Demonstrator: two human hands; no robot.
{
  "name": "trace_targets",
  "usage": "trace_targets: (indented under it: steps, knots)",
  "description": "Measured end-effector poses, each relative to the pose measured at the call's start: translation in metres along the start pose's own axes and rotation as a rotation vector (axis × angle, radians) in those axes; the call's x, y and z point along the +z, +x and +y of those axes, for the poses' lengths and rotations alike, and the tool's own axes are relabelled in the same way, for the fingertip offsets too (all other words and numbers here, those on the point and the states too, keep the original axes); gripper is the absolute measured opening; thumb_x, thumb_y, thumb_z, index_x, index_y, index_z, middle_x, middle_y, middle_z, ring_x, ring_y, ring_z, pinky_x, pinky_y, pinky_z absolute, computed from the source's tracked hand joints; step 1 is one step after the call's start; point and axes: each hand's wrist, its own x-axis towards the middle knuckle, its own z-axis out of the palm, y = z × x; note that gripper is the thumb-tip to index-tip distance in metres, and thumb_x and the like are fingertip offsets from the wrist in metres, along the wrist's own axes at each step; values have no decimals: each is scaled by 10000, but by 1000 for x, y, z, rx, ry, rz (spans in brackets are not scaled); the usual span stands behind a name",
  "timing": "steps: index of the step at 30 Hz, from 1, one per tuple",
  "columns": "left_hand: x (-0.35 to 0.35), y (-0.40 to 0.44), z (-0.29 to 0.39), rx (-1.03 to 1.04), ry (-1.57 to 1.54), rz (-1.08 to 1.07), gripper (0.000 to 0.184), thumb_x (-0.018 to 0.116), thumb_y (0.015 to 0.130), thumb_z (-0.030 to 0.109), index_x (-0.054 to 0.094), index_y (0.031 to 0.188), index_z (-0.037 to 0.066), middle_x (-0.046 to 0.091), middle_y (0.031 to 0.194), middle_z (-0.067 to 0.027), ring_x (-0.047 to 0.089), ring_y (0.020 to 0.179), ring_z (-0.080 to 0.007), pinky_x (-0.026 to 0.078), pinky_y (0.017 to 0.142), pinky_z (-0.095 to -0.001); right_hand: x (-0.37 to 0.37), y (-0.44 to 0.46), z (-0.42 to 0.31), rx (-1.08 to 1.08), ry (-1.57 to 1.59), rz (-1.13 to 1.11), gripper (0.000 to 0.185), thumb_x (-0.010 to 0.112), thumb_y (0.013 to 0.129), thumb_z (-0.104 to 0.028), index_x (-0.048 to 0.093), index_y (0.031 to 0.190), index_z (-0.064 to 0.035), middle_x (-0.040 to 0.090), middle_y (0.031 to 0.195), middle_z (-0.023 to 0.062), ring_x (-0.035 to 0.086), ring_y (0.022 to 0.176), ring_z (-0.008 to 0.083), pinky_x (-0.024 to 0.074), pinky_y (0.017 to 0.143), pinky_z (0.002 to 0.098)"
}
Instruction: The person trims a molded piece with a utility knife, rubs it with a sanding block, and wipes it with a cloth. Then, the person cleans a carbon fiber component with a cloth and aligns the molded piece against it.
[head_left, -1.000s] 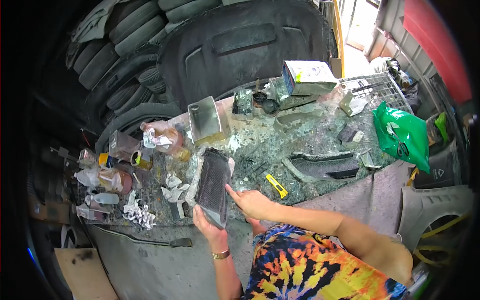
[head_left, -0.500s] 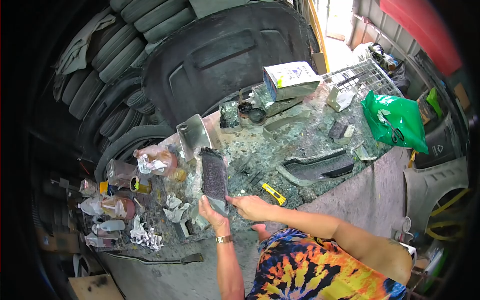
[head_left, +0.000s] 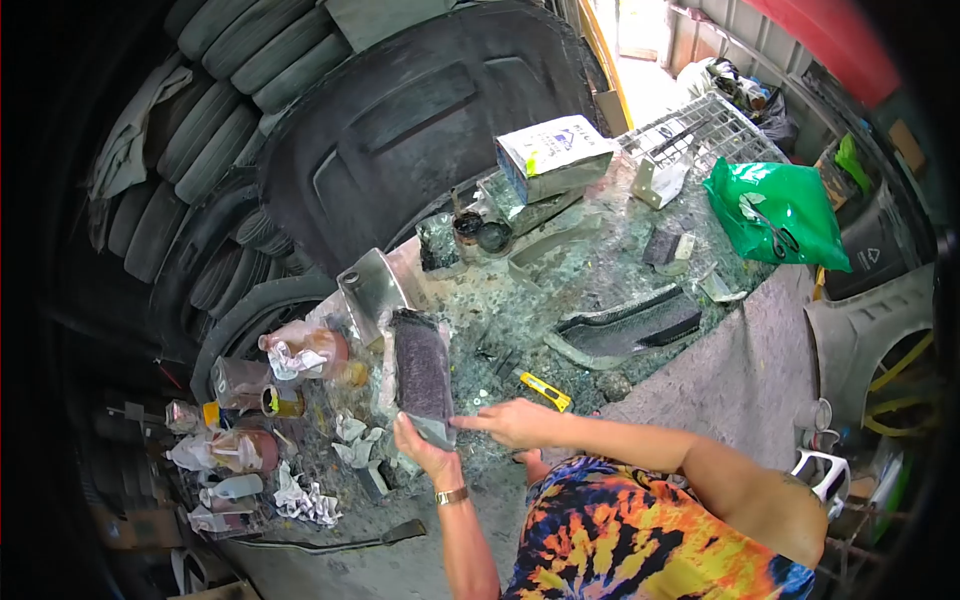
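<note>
A moulded part (head_left: 424, 372) with a dark fibrous inner face and a rough pale rim stands at the near edge of the worktable. My left hand (head_left: 428, 458), a watch at its wrist, is closed on the part's lower end, where a smooth grey flap shows. From the right, my right hand (head_left: 512, 424) reaches in with its index finger stretched out to the part's lower right corner. Its other fingers are curled, and I see nothing in them. Just beyond that hand lies a yellow utility knife (head_left: 543, 390).
The stained worktable (head_left: 490, 320) carries another dark-lined moulded part (head_left: 625, 330), a cardboard box (head_left: 555, 160) and a green bag (head_left: 780, 215) with scissors (head_left: 775, 235) on it. Plastic jugs (head_left: 305, 350) and crumpled paper (head_left: 305, 497) stand at left. Stacked tyres (head_left: 215, 130) rise behind.
The view has shifted slightly, so the table and its things sit a little differently in it. My right fingertip stays by the part's lower right corner; my left hand keeps its hold.
</note>
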Motion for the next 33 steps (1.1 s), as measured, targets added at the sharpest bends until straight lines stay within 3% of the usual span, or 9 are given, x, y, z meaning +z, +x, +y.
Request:
trace_targets:
  steps: [6, 8, 11, 20, 23, 26, 27, 30, 33]
  knots:
    - [-51, -39, 24, -36, 86, 70, 503, 515, 952, 420, 522, 1232, 2, 542, 1248, -147, 510, 1168, -268, 401, 1005, -428, 7, -14, 67, 100, 122, 295, 218, 553, 888, -205, 592, 1055, -71, 627, 951, 164, 622, 823, 393, 495, 692, 487]
    - [-58, -73, 40, 26, 250, 23, 602, 504, 942, 434, 448, 1344, -10, 456, 1382, -156, 458, 1247, -290, 362, 1050, -440, 5, -37, 81, 317, 182, 283, 263, 582, 893, -306, 588, 900, -43, 629, 818, 181, 618, 785, 398, 474, 665, 490]
    - [-70, -97, 61, -230, 52, 51, 618, 515, 936, 406, 413, 1376, -16, 423, 1424, -141, 438, 1274, -278, 338, 1070, -430, 8, -71, 97, 446, 105, 269, 341, 597, 890, -373, 587, 861, -33, 616, 716, 189, 619, 759, 405, 470, 650, 486]
    - [-84, -155, 34, -189, 249, 237, 560, 473, 961, 349, 414, 1374, -25, 402, 1440, -148, 387, 1318, -252, 281, 1107, -401, 40, -104, 113, 354, 174, 465, 273, 565, 873, -213, 594, 1114, -86, 657, 874, 190, 646, 884, 381, 498, 769, 491]
    - [-62, -181, 26, -135, 326, 421, 512, 480, 964, 307, 448, 1346, -32, 419, 1432, -136, 391, 1314, -240, 272, 1110, -389, 33, -107, 132, 413, -51, 101, 173, 572, 875, -239, 638, 889, -79, 656, 808, 150, 642, 725, 350, 491, 630, 460]
    - [-91, -168, 1, -237, -105, 324, 363, 514, 965, 309, 571, 1172, 17, 595, 1207, -83, 541, 1127, -201, 405, 988, -349, 2, -121, 113, 504, 134, 296, 344, 690, 838, -320, 599, 722, -9, 531, 593, 174, 463, 499, 244, 399, 507, 416]
    - [-100, -165, -7, -289, -145, 309, 413, 486, 969, 344, 559, 1220, 25, 597, 1238, -87, 549, 1146, -220, 410, 997, -360, -3, -127, 108, 527, 145, 358, 385, 662, 871, -321, 587, 683, 7, 508, 575, 203, 436, 487, 299, 395, 521, 432]
    - [-110, -165, -20, -339, -169, 274, 470, 456, 972, 386, 545, 1271, 35, 607, 1259, -93, 567, 1149, -241, 424, 994, -373, 11, -158, 149, 497, 94, 456, 382, 654, 893, -258, 536, 645, 8, 412, 536, 140, 391, 515, 168, 363, 510, 396]
    - [-113, -175, -9, -294, -234, 262, 480, 450, 972, 393, 541, 1277, 34, 601, 1266, -93, 567, 1146, -240, 420, 999, -376, 12, -183, 142, 523, 292, 408, 133, 616, 900, -144, 589, 901, -14, 488, 594, 66, 450, 547, 132, 397, 517, 330]
